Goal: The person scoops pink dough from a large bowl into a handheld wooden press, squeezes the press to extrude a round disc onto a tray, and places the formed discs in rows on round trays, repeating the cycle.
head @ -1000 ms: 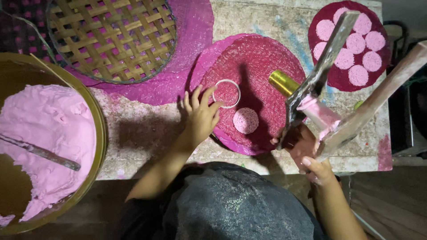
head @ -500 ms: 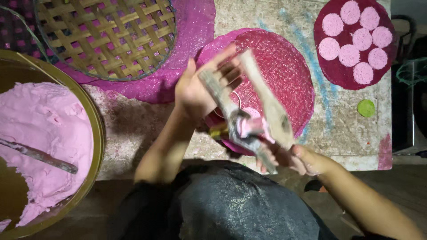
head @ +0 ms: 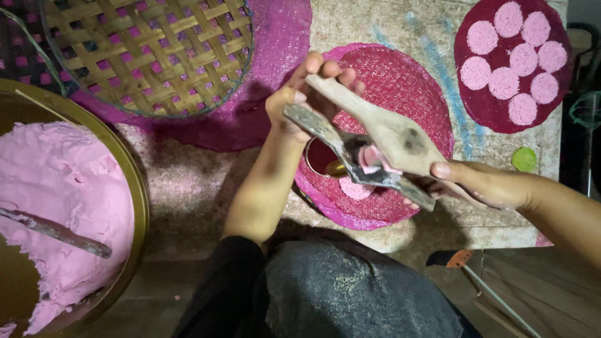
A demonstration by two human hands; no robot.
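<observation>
Paddles: from the head view I see a wooden paddle and a metal blade crossed over the middle woven mat, with a lump of pink dough pinched between them.
Left hand: its fingers are curled shut around the far ends of both tools.
Right hand: its fingers are closed on the near ends.
Under the tools: a ring mould and one pink disc lie on that mat.
Done: seven discs fill the dark mat at the far right of the bench.
Left: by my judgement plenty, since the bowl holds much dough, and a woven tray lies bare.
</observation>
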